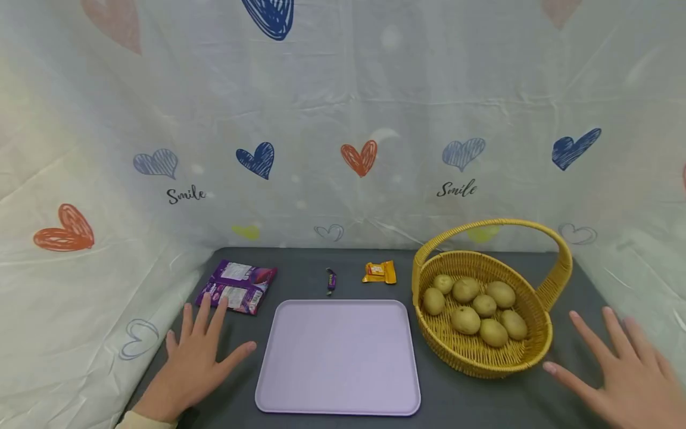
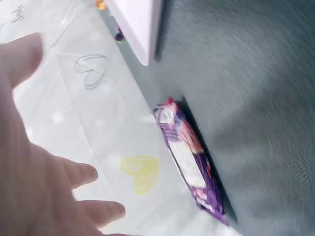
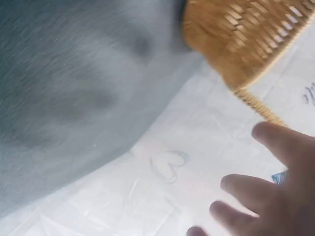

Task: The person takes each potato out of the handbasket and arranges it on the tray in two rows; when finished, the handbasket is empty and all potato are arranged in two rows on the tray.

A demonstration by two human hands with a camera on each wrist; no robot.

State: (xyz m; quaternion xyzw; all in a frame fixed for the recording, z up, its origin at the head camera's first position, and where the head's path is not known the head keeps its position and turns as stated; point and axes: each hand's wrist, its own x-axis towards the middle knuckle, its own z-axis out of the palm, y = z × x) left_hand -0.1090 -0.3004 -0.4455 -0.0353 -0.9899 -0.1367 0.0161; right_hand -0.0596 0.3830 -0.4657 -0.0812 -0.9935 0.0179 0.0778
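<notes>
Basket (image 1: pixel 506 353) of potatoes (image 1: pixel 485 305) at the right of the surface (image 1: pixel 300 280)

A pale cloth (image 1: pixel 300 89) printed with hearts hangs behind the dark surface. The wicker basket sits upright toward the back right, its tall handle (image 1: pixel 493 222) arching over it. As a judgement, handling it well calls for taking the handle at the middle of its arch and keeping it level, since the loose load could roll to one side. Eight of what look like potatoes lie inside, gathered toward the back, with bare wicker in front.

The lilac tray (image 1: pixel 337 357) lies flat just left of the basket; its low rim would probably do little to stop a rolling thing.

The right grip (image 1: pixel 632 369) is spread beside the basket and holds nothing. The left grip (image 1: pixel 195 360) is also spread, with nothing in it, near the purple packet (image 1: pixel 238 277); the left wrist view shows a gap between them. The packet lies at the back left; taking it by its edges seems gentler than pressing its middle. Behind the tray lie an orange snack (image 1: pixel 380 272) and, left of it, a smaller purple sweet (image 1: pixel 331 281); a light pinch would suit both.
</notes>
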